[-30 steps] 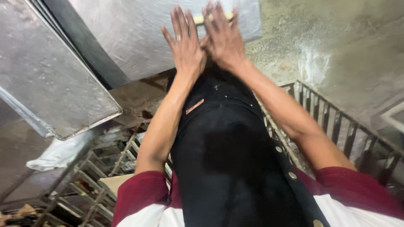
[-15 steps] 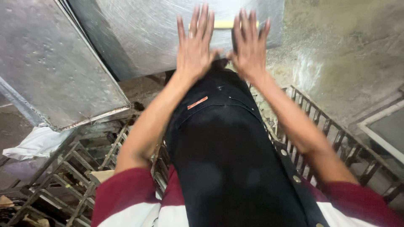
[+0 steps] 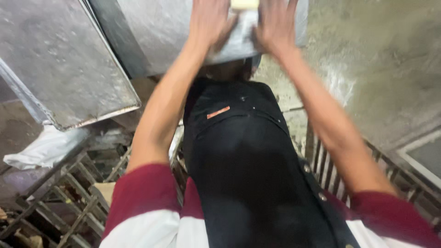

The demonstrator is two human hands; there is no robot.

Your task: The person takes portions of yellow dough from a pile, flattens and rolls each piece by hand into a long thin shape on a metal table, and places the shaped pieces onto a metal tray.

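Left hand [image 3: 209, 23] and right hand [image 3: 274, 25] press flat, fingers spread, on the dented grey metal sheet [image 3: 170, 32]; a pale yellow block [image 3: 245, 4] sits between them, a second tilted metal tray [image 3: 55, 69] beside.

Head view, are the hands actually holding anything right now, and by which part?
Nothing is gripped. The left hand and right hand lie flat, fingers spread, on a metal tray, either side of a pale block at the top edge.
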